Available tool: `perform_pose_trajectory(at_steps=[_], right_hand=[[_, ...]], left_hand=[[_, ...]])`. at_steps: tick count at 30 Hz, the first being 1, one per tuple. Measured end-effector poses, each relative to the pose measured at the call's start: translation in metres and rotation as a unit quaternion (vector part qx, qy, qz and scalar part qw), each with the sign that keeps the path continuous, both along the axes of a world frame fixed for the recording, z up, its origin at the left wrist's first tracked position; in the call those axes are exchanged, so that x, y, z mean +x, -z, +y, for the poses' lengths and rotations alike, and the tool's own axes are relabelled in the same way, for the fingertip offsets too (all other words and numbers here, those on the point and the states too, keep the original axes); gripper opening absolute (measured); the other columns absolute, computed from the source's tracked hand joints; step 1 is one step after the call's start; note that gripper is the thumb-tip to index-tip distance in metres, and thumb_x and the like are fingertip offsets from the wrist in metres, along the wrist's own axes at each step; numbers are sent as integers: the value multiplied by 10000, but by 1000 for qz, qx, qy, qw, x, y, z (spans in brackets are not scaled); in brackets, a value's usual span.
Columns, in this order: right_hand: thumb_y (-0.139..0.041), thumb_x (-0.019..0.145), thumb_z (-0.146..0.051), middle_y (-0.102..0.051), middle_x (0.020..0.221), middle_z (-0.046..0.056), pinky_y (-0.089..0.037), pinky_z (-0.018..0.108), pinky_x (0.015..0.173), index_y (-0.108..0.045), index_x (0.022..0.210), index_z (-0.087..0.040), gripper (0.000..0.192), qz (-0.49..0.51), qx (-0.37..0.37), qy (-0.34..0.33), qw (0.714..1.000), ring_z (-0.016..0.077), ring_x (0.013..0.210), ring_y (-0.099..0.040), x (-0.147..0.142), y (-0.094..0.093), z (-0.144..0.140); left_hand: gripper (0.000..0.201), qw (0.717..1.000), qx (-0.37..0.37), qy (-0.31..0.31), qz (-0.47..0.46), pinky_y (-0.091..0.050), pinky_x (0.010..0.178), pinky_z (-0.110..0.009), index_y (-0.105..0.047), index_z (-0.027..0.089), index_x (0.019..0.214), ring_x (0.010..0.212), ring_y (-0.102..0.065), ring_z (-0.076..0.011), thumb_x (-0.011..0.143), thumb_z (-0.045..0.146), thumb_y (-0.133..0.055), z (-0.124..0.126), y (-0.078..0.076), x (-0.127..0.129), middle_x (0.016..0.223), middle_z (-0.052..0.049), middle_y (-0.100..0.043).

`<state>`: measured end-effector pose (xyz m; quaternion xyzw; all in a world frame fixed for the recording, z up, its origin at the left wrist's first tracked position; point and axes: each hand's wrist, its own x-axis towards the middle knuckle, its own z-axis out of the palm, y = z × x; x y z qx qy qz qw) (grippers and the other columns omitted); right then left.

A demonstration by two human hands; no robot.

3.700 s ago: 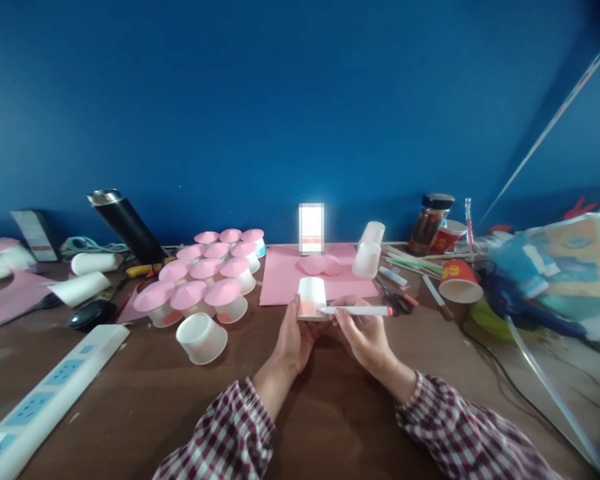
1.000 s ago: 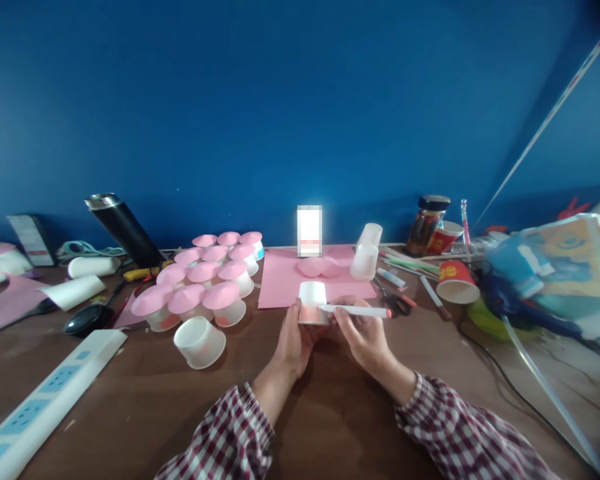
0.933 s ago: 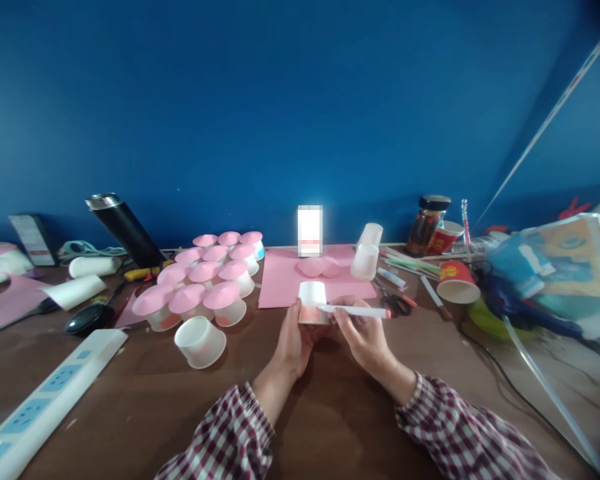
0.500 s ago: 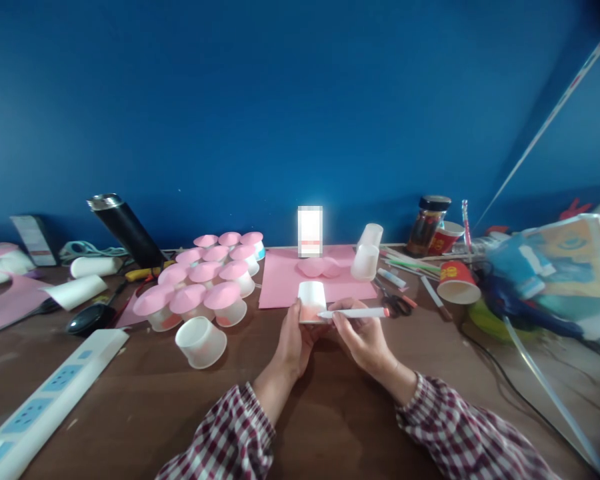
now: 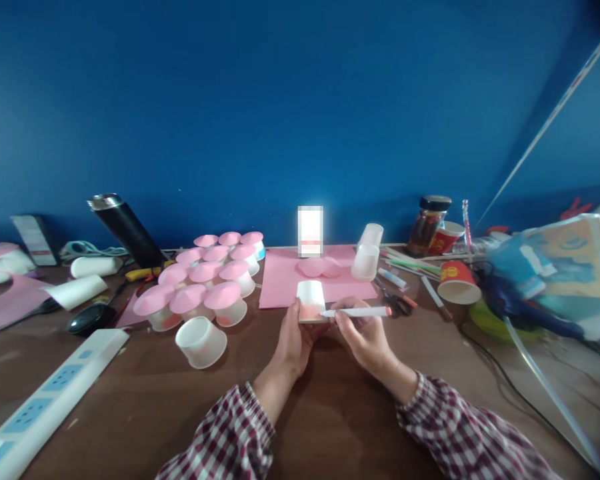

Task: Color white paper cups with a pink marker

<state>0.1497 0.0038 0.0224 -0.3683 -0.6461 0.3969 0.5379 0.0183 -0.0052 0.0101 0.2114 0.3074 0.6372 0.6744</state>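
Now your left hand [image 5: 290, 341] is gripping the white cup [image 5: 311, 293] by the near edge of the pink paper [image 5: 276, 277], and your right hand [image 5: 364, 340] is pinching a white pen [image 5: 363, 312], its tip meeting the cup's low right side. For neat marks, you should probably be holding the cup firm and pressing lightly. Yellow signs are showing on the near red cup [image 5: 459, 281] at right, looking too small to read.

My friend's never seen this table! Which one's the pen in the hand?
Start at the blue wall, then go down to the pink paper on the table. In front, the left hand holds a white cup. The marker is in the right hand, tip at that cup: white with a reddish end, unlike the dark-ended white stick lying farther right.
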Motion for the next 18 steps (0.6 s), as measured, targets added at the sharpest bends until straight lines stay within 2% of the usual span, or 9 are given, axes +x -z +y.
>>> perform_pose_trajectory(at_steps=[6,13,18], right_hand=[[-554,852,-289,-610,738,23,-476,237,588,-597,847,-176,121,1,5,4,1000,138,649,-568,-1,-3,0],[-556,853,-283,-619,745,26,-491,234,592,-600,851,-177,115,-3,7,0,1000,136,653,-579,-2,-5,-2],[-557,852,-294,-634,770,31,-496,241,605,-603,874,-182,123,-3,-5,-21,1000,149,680,-598,-3,-3,-2]], left_hand=[[442,1000,2,6,-4,-506,770,-377,-614,101,990,827,-643,-236,837,497,-486,0,-1,-1,901,-117,-686],[447,1000,2,0,-2,-504,754,-364,-626,107,986,812,-640,-227,806,506,-533,0,1,0,913,-114,-685],[443,1000,8,1,4,-503,745,-351,-622,109,975,796,-640,-222,811,508,-524,0,1,0,897,-113,-686]])
